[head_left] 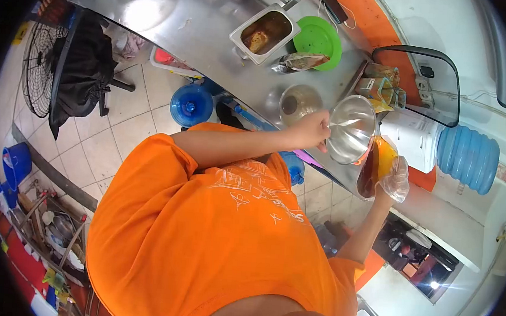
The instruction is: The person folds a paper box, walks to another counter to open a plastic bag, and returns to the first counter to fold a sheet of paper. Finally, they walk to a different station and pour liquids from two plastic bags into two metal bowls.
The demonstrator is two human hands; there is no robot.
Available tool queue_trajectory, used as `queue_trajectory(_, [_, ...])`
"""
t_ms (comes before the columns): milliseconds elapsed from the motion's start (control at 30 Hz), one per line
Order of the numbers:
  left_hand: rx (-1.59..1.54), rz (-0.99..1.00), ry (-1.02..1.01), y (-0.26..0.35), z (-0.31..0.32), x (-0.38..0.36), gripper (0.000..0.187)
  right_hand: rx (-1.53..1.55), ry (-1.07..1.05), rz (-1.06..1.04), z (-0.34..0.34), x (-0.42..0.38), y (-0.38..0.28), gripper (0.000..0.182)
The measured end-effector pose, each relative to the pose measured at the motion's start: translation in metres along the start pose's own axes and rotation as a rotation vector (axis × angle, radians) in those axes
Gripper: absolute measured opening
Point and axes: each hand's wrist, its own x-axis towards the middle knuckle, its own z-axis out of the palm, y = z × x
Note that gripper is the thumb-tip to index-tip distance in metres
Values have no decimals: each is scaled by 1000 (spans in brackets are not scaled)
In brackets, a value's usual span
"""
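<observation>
My left hand [312, 130] grips the rim of a shiny steel bowl [352, 135], which is tilted on its side with its hollow facing me. My right hand [392, 181] wears a clear plastic glove. It is closed on what looks like a plastic bag of reddish-brown and orange sauce [377, 165], held close beside the bowl. Some of its fingers are hidden by the glove's creases and the bag. Just beyond my left hand, a second round metal bowl [300, 104] stands on the steel counter [213, 48], with something brownish at its bottom.
A rectangular steel pan [265, 33] with brown liquid, a green plate [318, 43] and a clear packet [301, 62] sit farther along the counter. Jars [379, 79] stand by the wall. A blue water bottle [467, 158], a floor fan [38, 69] and a blue jug [191, 105] are around.
</observation>
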Motion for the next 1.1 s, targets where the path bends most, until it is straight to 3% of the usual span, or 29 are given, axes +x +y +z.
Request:
queue_trajectory(167, [4, -10, -2, -5, -1, 4, 15, -12, -47, -13, -4, 7, -25, 24])
queue_trajectory(233, [1, -15, -8, -4, -1, 4, 15, -495, -115, -67, -15, 14, -70, 27])
queue_trajectory(533, [-13, -22, -16, -4, 0, 8, 15, -486, -124, -204, -17, 23, -64, 36])
queue_trajectory(633, [-11, -25, -24, -2, 3, 7, 15, -566, -184, -86, -19, 25, -71, 37])
queue_trajectory(1100, [-50, -38, -39, -2, 3, 15, 15, -571, -217, -102, -23, 33, -76, 39])
